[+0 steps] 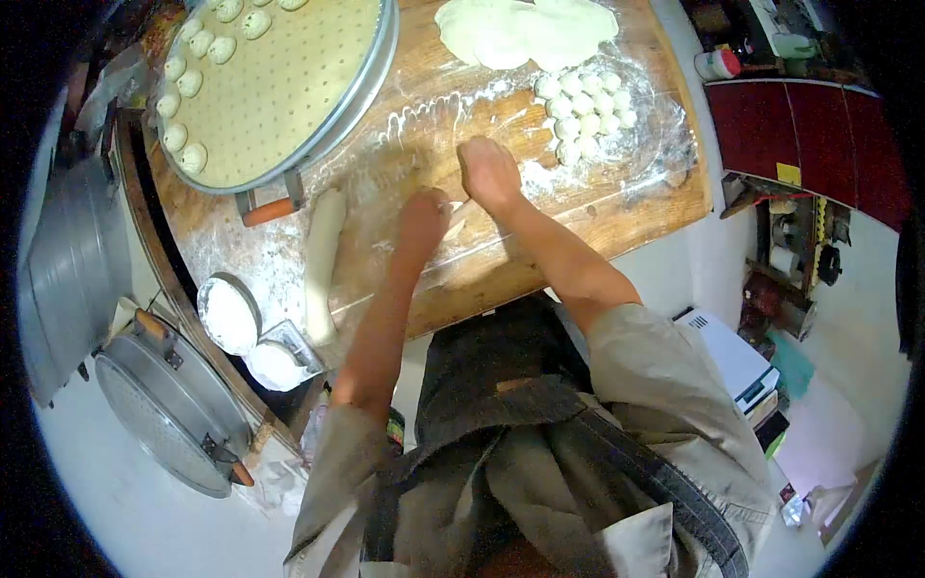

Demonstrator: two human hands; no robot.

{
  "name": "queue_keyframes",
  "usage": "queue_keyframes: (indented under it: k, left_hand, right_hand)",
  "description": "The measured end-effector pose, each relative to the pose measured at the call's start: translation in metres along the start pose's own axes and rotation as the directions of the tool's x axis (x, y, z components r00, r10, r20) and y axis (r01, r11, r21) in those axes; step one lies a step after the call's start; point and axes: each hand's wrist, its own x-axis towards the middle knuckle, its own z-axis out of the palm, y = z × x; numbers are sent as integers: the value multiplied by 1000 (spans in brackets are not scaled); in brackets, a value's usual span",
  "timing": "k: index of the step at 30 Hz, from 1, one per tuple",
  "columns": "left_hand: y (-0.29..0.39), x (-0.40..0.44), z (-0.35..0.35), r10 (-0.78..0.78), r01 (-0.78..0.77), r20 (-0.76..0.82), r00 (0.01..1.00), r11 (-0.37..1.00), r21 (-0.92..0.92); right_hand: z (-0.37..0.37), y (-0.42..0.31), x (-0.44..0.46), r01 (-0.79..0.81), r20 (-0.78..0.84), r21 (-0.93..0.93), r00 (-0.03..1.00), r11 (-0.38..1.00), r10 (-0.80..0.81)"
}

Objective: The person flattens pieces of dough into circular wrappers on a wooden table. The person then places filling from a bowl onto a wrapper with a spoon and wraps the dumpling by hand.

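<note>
Over the floured wooden board, my left hand (422, 226) is closed and a little blurred. My right hand (491, 173) makes a fist just above and to its right, knuckles away from me. Between them a narrow pale piece (462, 218) shows on the board; whether it is dough or a tool is unclear. What the fingers hold is hidden. A long dough roll (324, 255) lies left of my left hand. Beyond my right hand sit several small dough pieces (583, 114), with flat dough sheets (525, 34) behind them.
A large round steamer tray (279, 106) with several filled buns (193, 157) stands at the upper left, its wooden handle (270, 211) jutting towards me. White-filled bowls (229, 313) sit at the board's left edge. Another steamer (159, 414) is lower left. Red cabinets (800, 135) stand right.
</note>
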Motion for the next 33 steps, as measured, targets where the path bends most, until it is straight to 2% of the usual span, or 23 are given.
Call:
queue_keyframes:
  k: [2, 3, 4, 5, 6, 7, 8, 10, 11, 12, 14, 15, 16, 18, 20, 22, 23, 26, 27, 28, 30, 32, 33]
  left_hand:
    - [3, -4, -12, -328, 331, 52, 943, 912, -241]
    - [-22, -21, 7, -533, 493, 105, 839, 666, -560]
    - [-11, -21, 8, -535, 496, 108, 838, 664, -560]
    - [5, -21, 17, -378, 299, -69, 923, 820, -488]
    - [9, -28, 18, -186, 101, -209, 960, 927, -361]
    - [9, -27, 14, -229, 179, -75, 971, 895, -409]
    - [13, -25, 9, -231, 184, -70, 970, 896, -404]
    - [29, -2, 3, -160, 139, -147, 976, 980, -143]
    - [19, 22, 1, -10, 8, -15, 1000, 990, -138]
    - [17, 21, -1, -4, 1, -21, 1000, 989, -149]
    - [11, 19, -6, -189, 180, 12, 982, 915, -362]
    - [9, 16, -13, -185, 173, 4, 983, 914, -367]
    - [8, 1, -16, -182, 172, 21, 983, 874, -454]
    - [2, -25, -14, -187, 184, 61, 981, 764, -618]
    - [-2, -29, -10, -186, 221, 120, 975, 771, -597]
    - [8, -13, -1, -88, 34, -132, 987, 931, -362]
    - [20, 9, -17, -111, 109, 10, 994, 958, -267]
    - [2, 9, -5, -202, 142, -117, 972, 910, -391]
    - [-5, 4, -9, -373, 323, -18, 928, 827, -460]
    - [-25, -6, 1, -372, 320, -22, 928, 825, -465]
    - [-67, -29, 40, -376, 317, 94, 922, 591, -742]
    - [-17, -30, 20, -364, 231, 3, 932, 584, -778]
    - [-5, -18, 8, -265, 156, -103, 959, 793, -588]
  right_hand:
    - [-9, 3, -12, 62, -32, 2, 998, 998, -61]
    - [-19, 7, -37, 13, 170, -40, 985, 999, -6]
    - [-26, 6, -51, -39, 354, -82, 933, 996, 66]
    - [-19, 8, -44, -39, 302, -59, 952, 997, 55]
    - [1, -3, -17, -54, -19, -83, 998, 995, 53]
    - [6, -1, -5, -72, -52, -65, 996, 995, 68]
    - [12, -3, 3, -92, -84, -40, 993, 995, 88]
    - [17, -9, 24, -70, -73, -26, 995, 997, 68]
    - [13, -7, 30, -43, -69, -27, 997, 999, 41]
    - [7, -8, 23, -40, -70, -41, 997, 998, 37]
    - [-2, -8, -16, -51, 11, -11, 999, 999, 51]
    - [-14, 3, -54, -28, 292, -113, 955, 993, 60]
    - [-9, 2, -51, -28, 293, -113, 954, 993, 60]
    - [7, 2, -44, 52, -58, -117, 997, 992, -59]
    - [16, 3, -37, 34, -26, -71, 999, 997, -36]
    - [22, -1, 2, -87, -108, -65, 991, 994, 80]
    - [25, -3, 4, -93, -108, -63, 990, 994, 86]
    - [13, -7, -4, 29, -103, -71, 994, 997, -36]
    - [-3, -9, -36, -3, 44, -94, 999, 996, 7]
    - [-10, -9, -55, -35, 189, -123, 980, 992, 58]
    - [-4, -2, -50, -31, 129, -119, 991, 992, 46]
    - [18, -2, -27, -66, -24, -127, 998, 990, 63]
    - [6, -18, -4, -202, -50, -12, 978, 979, 201]
